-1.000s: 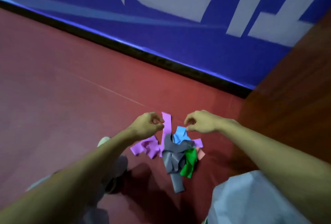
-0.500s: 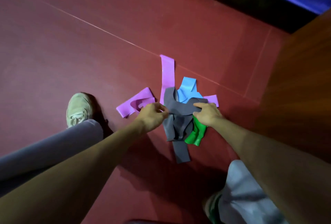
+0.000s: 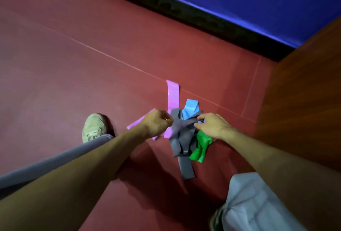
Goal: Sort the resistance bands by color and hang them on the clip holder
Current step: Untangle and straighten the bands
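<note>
Pinching the top fold of the grey band [image 3: 181,136] from either side, the left hand [image 3: 156,123] and right hand [image 3: 212,126] work over a tangled pile on the red floor [image 3: 92,64]. Judged risk: lifting now drags the green band [image 3: 201,147], purple band [image 3: 173,95] or blue band [image 3: 191,108] along, mixing colours; a stretched fold may slip free. No clip holder is in view.

Head cam, steep downward view, close over floor [image 3: 92,64]
</note>
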Tool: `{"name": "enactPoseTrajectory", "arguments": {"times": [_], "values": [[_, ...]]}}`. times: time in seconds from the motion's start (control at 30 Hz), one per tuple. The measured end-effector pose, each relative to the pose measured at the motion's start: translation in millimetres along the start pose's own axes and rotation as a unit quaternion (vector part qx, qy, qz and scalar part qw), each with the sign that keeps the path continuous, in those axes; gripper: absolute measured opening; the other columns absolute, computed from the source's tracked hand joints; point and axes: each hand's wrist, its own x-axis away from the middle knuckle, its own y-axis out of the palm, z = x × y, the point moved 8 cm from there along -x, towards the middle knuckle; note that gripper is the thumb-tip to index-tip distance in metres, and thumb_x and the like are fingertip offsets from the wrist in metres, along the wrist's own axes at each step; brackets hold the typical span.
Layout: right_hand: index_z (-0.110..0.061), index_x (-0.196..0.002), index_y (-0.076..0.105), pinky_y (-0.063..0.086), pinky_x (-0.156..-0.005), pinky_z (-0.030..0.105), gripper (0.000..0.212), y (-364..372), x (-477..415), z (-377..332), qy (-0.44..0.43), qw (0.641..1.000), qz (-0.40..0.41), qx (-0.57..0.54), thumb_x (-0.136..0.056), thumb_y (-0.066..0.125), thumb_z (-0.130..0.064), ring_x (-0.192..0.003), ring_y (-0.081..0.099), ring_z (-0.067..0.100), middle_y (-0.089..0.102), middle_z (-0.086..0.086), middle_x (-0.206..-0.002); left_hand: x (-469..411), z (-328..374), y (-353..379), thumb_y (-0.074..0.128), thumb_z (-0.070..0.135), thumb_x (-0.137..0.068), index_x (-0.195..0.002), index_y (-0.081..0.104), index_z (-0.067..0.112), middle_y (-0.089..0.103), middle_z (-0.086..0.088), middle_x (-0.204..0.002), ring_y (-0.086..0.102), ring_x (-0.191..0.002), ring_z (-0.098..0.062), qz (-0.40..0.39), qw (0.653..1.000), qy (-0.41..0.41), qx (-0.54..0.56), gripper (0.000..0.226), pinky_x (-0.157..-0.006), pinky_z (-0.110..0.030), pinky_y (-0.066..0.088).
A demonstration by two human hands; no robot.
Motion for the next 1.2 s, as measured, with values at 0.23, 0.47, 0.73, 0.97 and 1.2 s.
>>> {"name": "enactPoseTrajectory", "arguments": {"times": [0.23, 0.47, 0.73, 0.97, 1.2], "values": [[-0.012, -0.082, 0.070, 0.047, -0.077, 0.036, 0.026, -63, 83, -71, -0.172, 0.985, 0.023, 0.011, -0.091, 0.058, -0.033, -0.075, 0.057, 0.017, 0.067, 0.006, -0.083, 61, 58, -54, 0.052, 0.008, -0.089, -0.118, 0.062, 0.012, 0.066, -0.007, -0.113, 0.063, -0.093, -0.022, 0.054, 0.996, 0.071, -0.021, 0.031, -0.084, -0.028, 0.049], [-0.010, -0.071, 0.072, 0.048, -0.073, 0.025, 0.025, -122, 166, -110, -0.275, 0.939, 0.128, -0.158, -0.088, 0.065, -0.025, -0.076, 0.058, -0.005, 0.076, -0.004, -0.092, 122, 97, -69, 0.053, 0.005, -0.095, -0.131, 0.050, 0.005, 0.058, -0.006, -0.121, 0.056, -0.104, -0.013, 0.071, 0.976, 0.156, 0.137, 0.036, -0.084, -0.020, 0.048], [-0.021, -0.048, 0.063, 0.047, -0.084, 0.019, 0.043, -135, 182, -99, -0.291, 0.865, 0.231, -0.338, -0.090, 0.064, -0.014, -0.091, 0.068, 0.000, 0.075, 0.000, -0.089, 152, 100, -70, 0.066, -0.003, -0.084, -0.081, 0.065, 0.017, 0.063, 0.007, -0.057, 0.056, -0.055, -0.003, 0.176, 0.925, 0.190, 0.278, 0.020, -0.058, -0.020, 0.048], [-0.003, -0.069, 0.062, 0.050, -0.084, 0.030, 0.022, -144, 152, -84, -0.205, 0.806, 0.258, -0.491, -0.084, 0.072, -0.016, -0.085, 0.064, 0.002, 0.072, -0.008, -0.083, 145, 125, -84, 0.067, 0.001, -0.085, -0.093, 0.062, 0.014, 0.059, -0.004, -0.065, 0.056, -0.061, -0.009, 0.169, 0.914, 0.216, 0.299, 0.016, -0.062, -0.023, 0.047], [-0.019, -0.085, 0.071, 0.050, -0.082, 0.027, 0.002, -136, 133, -95, -0.187, 0.848, 0.147, -0.473, -0.085, 0.071, -0.021, -0.077, 0.061, 0.004, 0.070, -0.005, -0.079, 134, 130, -88, 0.069, 0.006, -0.085, -0.094, 0.063, 0.020, 0.063, -0.028, -0.078, 0.059, -0.068, -0.021, 0.177, 0.935, 0.230, 0.201, 0.017, -0.070, -0.044, 0.052]]}}
